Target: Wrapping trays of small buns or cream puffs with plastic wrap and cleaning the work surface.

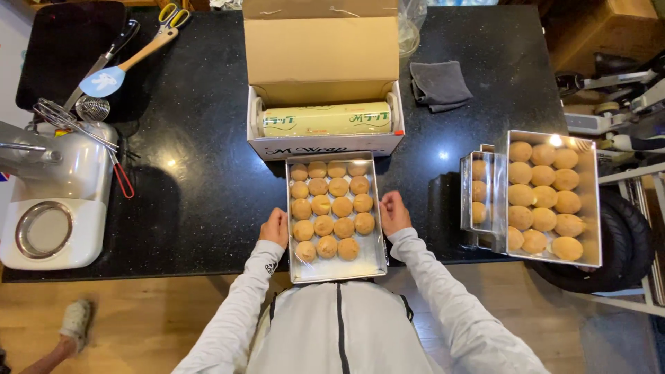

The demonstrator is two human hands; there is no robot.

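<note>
White sleeves lead to both hands, the left hand (276,227) and right hand (393,212) curled against the sides of a shiny rectangular metal tray (335,269) at the black counter's (201,187) near edge — sixteen round, matte golden buns (332,207) in four rows. Behind it sits one open cardboard box (322,66) with a wrap roll (325,119); two more bun trays (589,201) stand right.

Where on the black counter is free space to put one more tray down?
The widest bare patch of the black counter lies between the white mixer and the tray of buns that the left hand and right hand grip. A smaller patch lies between the grey cloth and the stacked trays. The far left corner is crowded with utensils.
</note>
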